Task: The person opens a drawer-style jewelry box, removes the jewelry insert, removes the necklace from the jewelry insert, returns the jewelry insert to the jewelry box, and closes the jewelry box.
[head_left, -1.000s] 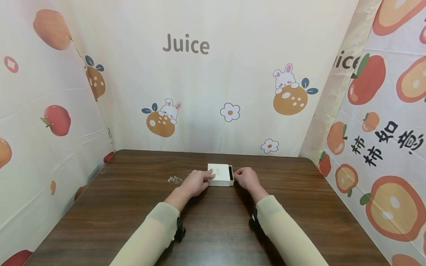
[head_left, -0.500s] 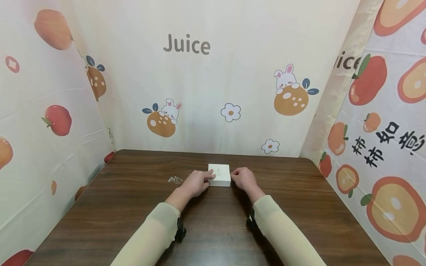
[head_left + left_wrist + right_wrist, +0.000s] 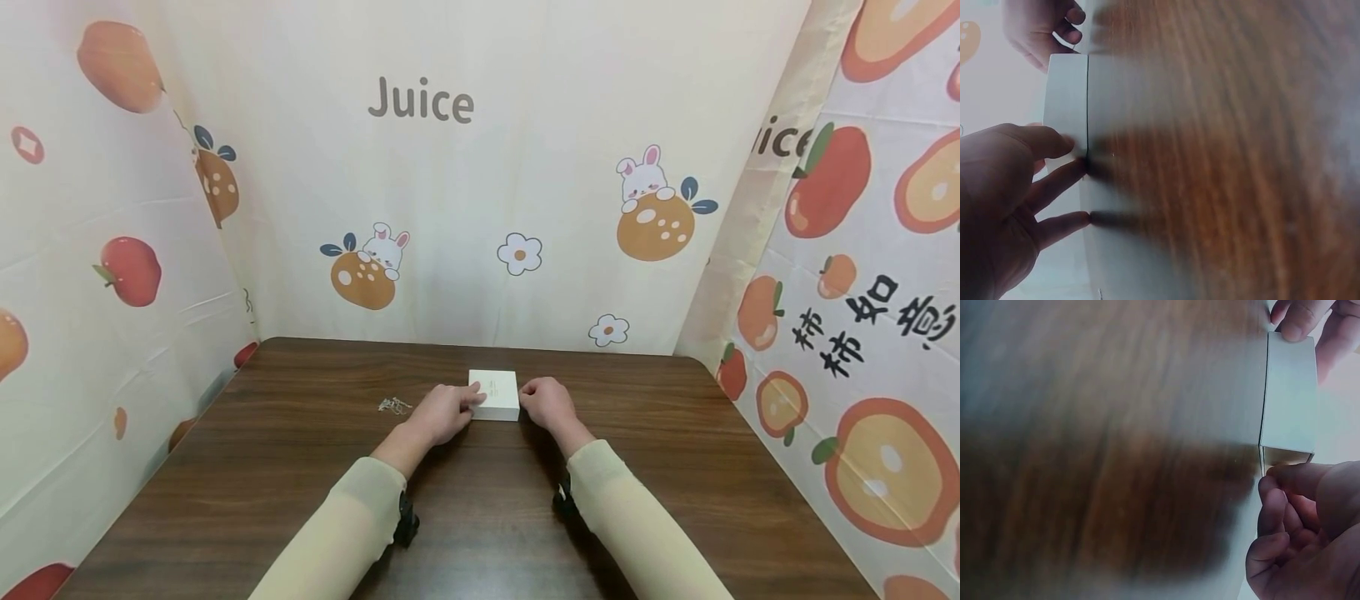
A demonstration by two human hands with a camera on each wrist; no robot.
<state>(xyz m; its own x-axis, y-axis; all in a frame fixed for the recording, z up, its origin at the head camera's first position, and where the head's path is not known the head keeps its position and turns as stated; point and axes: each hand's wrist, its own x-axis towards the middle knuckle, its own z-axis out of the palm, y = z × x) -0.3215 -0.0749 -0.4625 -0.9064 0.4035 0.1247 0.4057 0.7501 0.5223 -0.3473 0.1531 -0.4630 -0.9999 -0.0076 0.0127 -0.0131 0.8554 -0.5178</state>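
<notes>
A white rectangular slide-out box [image 3: 497, 395] with small lettering on its lid lies flat on the table. My left hand [image 3: 442, 410] grips its left end, one finger on top and the thumb at the front face, as the left wrist view [image 3: 1010, 181] shows from low down. My right hand [image 3: 549, 402] is at the opposite end, fingers curled. In the right wrist view the thumb and index tips meet at the box's end [image 3: 1286, 454], where a thin pale strip shows; what lies between the tips is hidden. The inner drawer is inside the sleeve.
A small tangled silvery chain [image 3: 394, 406] lies left of the left hand. The dark wooden table [image 3: 480, 517] has its far edge behind the box, against a printed curtain [image 3: 450, 183]. More fruit-printed fabric hangs on both sides.
The drawer, partly out on the right with its dark interior showing, has slid in to the left, along with my right hand. My left hand stays in place on the box.
</notes>
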